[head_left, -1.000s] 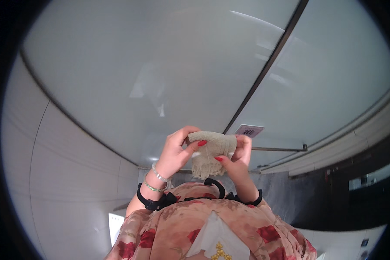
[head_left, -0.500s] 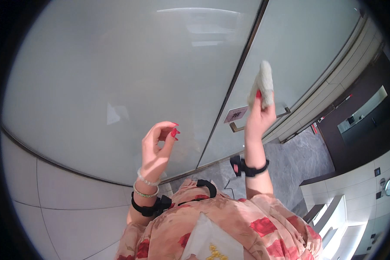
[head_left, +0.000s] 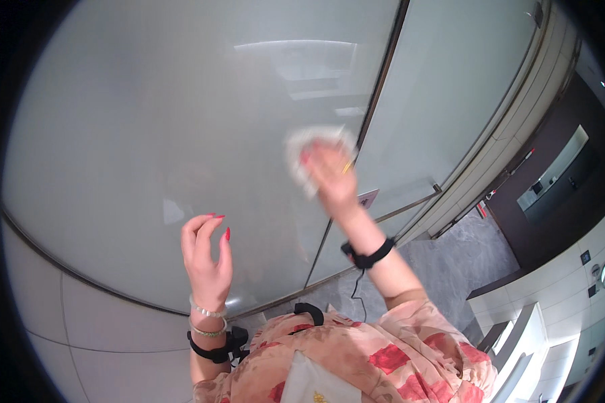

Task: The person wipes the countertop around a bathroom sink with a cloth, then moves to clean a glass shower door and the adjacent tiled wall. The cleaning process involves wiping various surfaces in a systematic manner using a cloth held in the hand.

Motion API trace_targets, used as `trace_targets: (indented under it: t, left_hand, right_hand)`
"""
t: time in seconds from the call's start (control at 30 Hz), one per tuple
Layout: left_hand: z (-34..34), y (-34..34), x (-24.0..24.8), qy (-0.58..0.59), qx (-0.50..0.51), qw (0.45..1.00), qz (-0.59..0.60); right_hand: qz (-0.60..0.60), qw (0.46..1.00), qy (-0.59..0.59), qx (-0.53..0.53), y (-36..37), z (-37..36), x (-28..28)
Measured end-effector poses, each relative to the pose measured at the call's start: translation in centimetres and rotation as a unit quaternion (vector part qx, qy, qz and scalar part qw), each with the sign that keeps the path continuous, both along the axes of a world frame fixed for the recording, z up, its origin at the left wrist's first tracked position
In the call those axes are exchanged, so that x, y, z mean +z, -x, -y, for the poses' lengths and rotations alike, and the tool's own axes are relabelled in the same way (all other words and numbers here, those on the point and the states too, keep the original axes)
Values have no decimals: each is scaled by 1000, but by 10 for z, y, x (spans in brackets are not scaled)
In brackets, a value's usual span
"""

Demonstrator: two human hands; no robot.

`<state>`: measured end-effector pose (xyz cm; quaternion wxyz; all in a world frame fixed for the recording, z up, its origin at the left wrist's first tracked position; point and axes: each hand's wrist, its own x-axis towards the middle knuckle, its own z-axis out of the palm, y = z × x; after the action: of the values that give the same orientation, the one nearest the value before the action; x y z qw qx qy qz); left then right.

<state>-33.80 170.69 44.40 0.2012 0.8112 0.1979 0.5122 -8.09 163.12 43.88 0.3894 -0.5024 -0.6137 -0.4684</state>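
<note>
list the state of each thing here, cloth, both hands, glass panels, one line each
cloth: pressed flat against the glass, blurred
right hand: raised, on the cloth
left hand: raised, empty, fingers curled, off the glass
frosted glass panels: shut, meeting at a dark vertical frame
wristbands: strapped on both wrists

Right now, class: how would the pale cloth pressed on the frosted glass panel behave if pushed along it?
The pale cloth looks soft and floppy, crumpling round the right hand. It likely slides easily, since the frosted glass panel appears smooth. Probably light: fingers alone hold it.
</note>
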Motion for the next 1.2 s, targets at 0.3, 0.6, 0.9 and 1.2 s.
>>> trace_targets:
  t: [0.3,0.6,0.9,1.2]
  left_hand:
    - [2,-28,40,-163,52,985,33]
    - [-5,-26,45,-216,160,963,-19]
    - [-8,-45,47,-193,212,952,-104]
    - [-17,-39,42,-197,261,933,-151]
  right_hand:
    - [33,981,-186,-53,-14,-6,217]
    - [283,906,298,98,-26,25,-27]
    - [285,947,-62,-132,-39,5,222]
    - [332,941,63,-18,3,-21,87]
